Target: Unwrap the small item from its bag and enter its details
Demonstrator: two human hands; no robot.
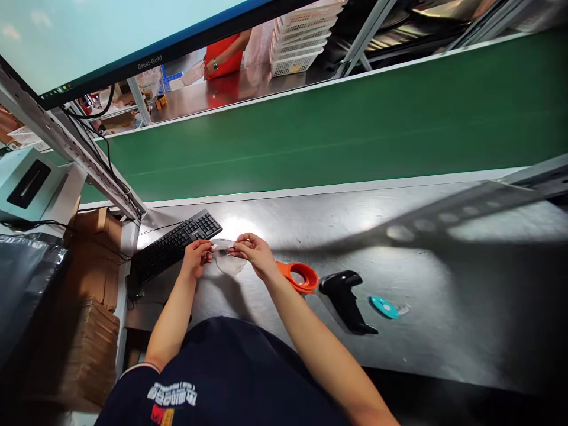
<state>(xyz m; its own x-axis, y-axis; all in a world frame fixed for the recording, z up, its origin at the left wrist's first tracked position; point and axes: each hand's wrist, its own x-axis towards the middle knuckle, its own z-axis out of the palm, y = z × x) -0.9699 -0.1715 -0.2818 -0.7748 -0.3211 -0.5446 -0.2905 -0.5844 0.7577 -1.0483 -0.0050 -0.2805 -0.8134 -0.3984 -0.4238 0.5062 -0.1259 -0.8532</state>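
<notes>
A small clear plastic bag (231, 264) hangs between my two hands, just above the metal table. My left hand (198, 258) pinches its upper left edge, close to the keyboard. On the other side my right hand (252, 251) grips the upper right edge with thumb and fingers. Something small and dark shows near the top of the bag; I cannot make out what it is. Right of my right forearm lies an orange tape dispenser (313, 278). Beside it rests a black barcode scanner (344, 299), then a teal disc-shaped item (384, 307).
A black keyboard (177, 239) sits at the table's left. Behind the metal table (284, 219) runs a green conveyor belt (337, 130). A monitor (133, 35) overhangs the upper left. Cardboard (95, 337) is stacked at left. Across the belt are white baskets (297, 59) and a person's arm (228, 52).
</notes>
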